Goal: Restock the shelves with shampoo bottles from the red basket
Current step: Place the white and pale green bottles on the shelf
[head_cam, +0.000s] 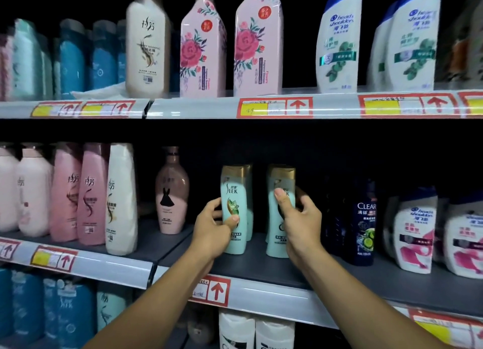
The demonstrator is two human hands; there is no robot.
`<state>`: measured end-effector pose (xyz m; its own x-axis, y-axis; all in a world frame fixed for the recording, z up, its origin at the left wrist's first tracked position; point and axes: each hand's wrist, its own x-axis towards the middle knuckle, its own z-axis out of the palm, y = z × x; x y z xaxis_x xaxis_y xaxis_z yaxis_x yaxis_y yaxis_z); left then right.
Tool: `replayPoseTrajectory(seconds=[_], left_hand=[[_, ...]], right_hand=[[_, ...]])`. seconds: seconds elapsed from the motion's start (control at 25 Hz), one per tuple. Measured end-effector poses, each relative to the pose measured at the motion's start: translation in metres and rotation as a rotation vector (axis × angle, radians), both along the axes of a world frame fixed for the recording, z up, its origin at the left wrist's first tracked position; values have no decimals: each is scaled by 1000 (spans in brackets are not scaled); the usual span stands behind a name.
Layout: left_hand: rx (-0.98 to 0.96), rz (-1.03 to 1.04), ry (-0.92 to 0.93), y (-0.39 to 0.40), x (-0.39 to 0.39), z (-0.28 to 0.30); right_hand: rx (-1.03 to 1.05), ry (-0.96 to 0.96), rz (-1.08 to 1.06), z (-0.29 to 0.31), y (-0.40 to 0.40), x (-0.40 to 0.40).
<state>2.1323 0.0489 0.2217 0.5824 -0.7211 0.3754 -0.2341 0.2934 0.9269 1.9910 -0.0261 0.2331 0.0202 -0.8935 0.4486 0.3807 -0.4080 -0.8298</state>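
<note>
Head view, middle shelf (pixel 261 267) dead ahead; left hand (pixel 211 231) wrapped round a mint-green SLEK bottle (pixel 233 207), thumb across its front, base down on the shelf; right hand (pixel 300 223) clamped on a second mint-green bottle (pixel 279 218) just beside it, thumb up the label, fingers curled behind; both bottles upright, gold caps on top, more of the same tucked behind each; dark CLEAR bottle (pixel 363 226) standing near to the right; brown bottle (pixel 171 192) off to the left; red basket out of shot.
</note>
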Motion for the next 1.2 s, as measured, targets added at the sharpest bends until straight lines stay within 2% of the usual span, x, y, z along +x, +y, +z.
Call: replayPoseTrajectory(seconds=[0.48, 0.68, 0.8, 1.0, 1.2], left_hand=[[-5, -50, 22, 4, 2, 2], [11, 73, -98, 12, 3, 2], [-20, 105, -88, 29, -4, 10], [-15, 76, -156, 75, -48, 12], [1, -37, -179, 136, -124, -49]], right_hand=[[42, 45, 7, 0, 1, -11], [118, 57, 31, 13, 11, -34], [111, 106, 38, 20, 32, -58], [103, 257, 26, 13, 89, -108], [97, 421, 40, -49, 151, -182]])
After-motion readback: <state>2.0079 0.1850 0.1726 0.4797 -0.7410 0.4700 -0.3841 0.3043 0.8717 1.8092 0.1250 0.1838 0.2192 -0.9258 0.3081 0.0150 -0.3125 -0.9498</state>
